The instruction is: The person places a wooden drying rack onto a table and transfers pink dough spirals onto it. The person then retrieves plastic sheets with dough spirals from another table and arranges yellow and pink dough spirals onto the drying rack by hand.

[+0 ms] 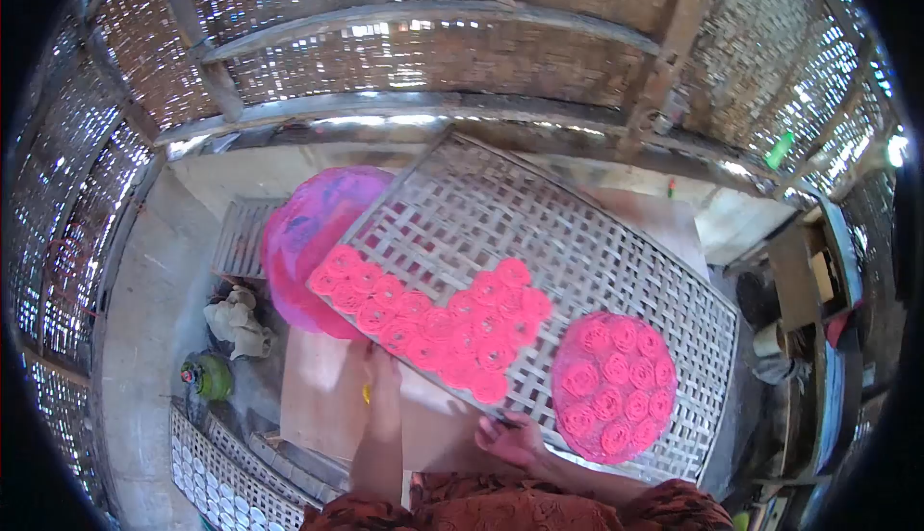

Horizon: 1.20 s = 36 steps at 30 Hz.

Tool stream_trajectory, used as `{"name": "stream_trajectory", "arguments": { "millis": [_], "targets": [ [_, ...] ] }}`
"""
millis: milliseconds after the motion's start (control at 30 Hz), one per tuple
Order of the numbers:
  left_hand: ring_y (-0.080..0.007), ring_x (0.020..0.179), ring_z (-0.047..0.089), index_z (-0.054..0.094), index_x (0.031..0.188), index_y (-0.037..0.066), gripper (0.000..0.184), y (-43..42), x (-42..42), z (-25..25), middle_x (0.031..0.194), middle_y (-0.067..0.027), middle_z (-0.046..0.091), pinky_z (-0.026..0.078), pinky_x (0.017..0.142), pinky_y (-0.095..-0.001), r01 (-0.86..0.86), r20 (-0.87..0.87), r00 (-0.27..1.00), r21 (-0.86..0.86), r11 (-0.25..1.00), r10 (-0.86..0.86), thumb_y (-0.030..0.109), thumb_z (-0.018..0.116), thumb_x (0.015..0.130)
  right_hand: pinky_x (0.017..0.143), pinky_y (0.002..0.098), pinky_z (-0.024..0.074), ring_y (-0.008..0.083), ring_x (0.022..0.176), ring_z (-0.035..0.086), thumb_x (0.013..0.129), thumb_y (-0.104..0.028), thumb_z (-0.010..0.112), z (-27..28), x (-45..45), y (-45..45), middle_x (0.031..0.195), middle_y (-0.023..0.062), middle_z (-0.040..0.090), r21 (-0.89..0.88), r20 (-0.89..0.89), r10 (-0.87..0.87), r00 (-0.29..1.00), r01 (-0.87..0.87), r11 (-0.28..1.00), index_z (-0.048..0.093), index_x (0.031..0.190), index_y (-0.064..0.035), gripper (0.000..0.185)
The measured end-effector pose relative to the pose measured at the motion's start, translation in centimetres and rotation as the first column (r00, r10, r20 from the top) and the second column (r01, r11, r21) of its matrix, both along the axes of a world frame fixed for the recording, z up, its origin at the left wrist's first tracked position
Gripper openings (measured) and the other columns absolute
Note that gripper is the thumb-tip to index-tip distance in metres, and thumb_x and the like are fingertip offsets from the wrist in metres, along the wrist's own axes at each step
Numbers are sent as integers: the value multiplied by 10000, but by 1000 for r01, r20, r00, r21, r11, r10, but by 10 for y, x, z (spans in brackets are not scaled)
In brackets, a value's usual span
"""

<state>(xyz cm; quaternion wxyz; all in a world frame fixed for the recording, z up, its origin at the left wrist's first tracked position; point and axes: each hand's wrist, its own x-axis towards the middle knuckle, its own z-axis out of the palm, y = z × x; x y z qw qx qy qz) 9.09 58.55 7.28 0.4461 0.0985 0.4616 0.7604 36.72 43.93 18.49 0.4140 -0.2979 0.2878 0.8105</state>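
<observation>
A large woven bamboo rack (577, 242) lies slantwise in front of me. Pink lacy rounds (438, 324) sit side by side along its left and near part. On its right part rests a round pink tray (613, 387) bearing several more rounds. My left hand (380, 362) reaches to the rack's near left edge, its fingers hidden beneath. My right hand (513, 438) is at the near edge, fingers curled around the rim. Behind the rack's left corner are pink and purple round trays (313, 213), partly covered.
Beneath the rack stands a brown tabletop (322, 387). To the left are a green gas cylinder (208, 377), a pale cloth bundle (237, 322) and another rack with white rounds (217, 488). A wooden cabinet (813, 271) stands right; a woven bamboo wall (433, 59) closes the back.
</observation>
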Motion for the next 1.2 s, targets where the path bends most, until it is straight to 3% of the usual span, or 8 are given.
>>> {"name": "stream_trajectory", "arguments": {
  "millis": [233,367,400,500,633,867,1033,1200],
  "targets": [
    [-163,862,553,504,1129,46,310,-61,92,55,1005,-50,541,486,700,-292,-126,-802,595,-25,992,55,-4,548,827,850,386,465,263,882,599,818,-59,563,-53,18,-5,981,127,597,178,58,289,956,-294,939,523,1017,-18,207],
    [-249,952,555,529,1090,-5,256,-66,171,80,1070,-135,536,463,818,-321,622,-752,285,-327,712,-594,51,551,841,767,283,483,175,863,613,823,-144,636,39,78,47,952,79,640,343,587,342,733,-608,716,607,984,-39,194],
    [-264,998,550,553,1067,9,246,-66,193,79,1090,-147,540,459,839,-333,676,-769,149,-380,632,-622,64,572,828,740,296,486,171,827,612,799,-125,641,14,111,69,916,77,642,474,868,-63,492,-787,395,623,991,-56,205],
    [-335,1018,538,574,1066,18,306,-66,259,79,1091,-176,541,451,869,-394,697,-912,-126,-362,619,-391,139,632,791,783,412,479,300,910,594,732,-228,694,-13,168,126,970,158,606,-305,667,-508,-545,-822,481,622,964,-77,285],
    [-336,997,542,576,1040,5,340,-58,297,78,1117,-187,530,442,867,-423,557,-855,-430,-504,660,-291,189,659,767,776,467,458,348,961,548,678,-310,730,-24,174,145,978,158,582,-531,351,-492,-797,-602,597,626,878,-51,343],
    [-334,909,560,582,883,30,231,-53,318,74,897,-130,601,442,793,-440,518,-775,-355,-629,580,-523,183,672,735,747,440,472,332,839,589,684,-329,710,-53,205,164,837,176,616,-516,408,-677,-613,-766,383,630,826,-48,325],
    [-306,765,599,591,859,36,191,-59,303,86,853,-143,615,466,703,-408,767,-938,-228,-338,546,-261,172,668,750,460,309,449,177,545,580,797,-104,561,-35,260,197,681,68,610,100,969,-225,-102,-672,733,596,781,-17,95],
    [-150,772,595,584,1012,39,208,-59,264,72,883,-78,625,474,671,-282,838,-510,212,-343,424,-834,159,616,846,471,270,462,156,621,612,835,-78,616,17,211,240,758,82,626,320,943,-201,264,-567,759,538,961,-12,163]
  ]
}}
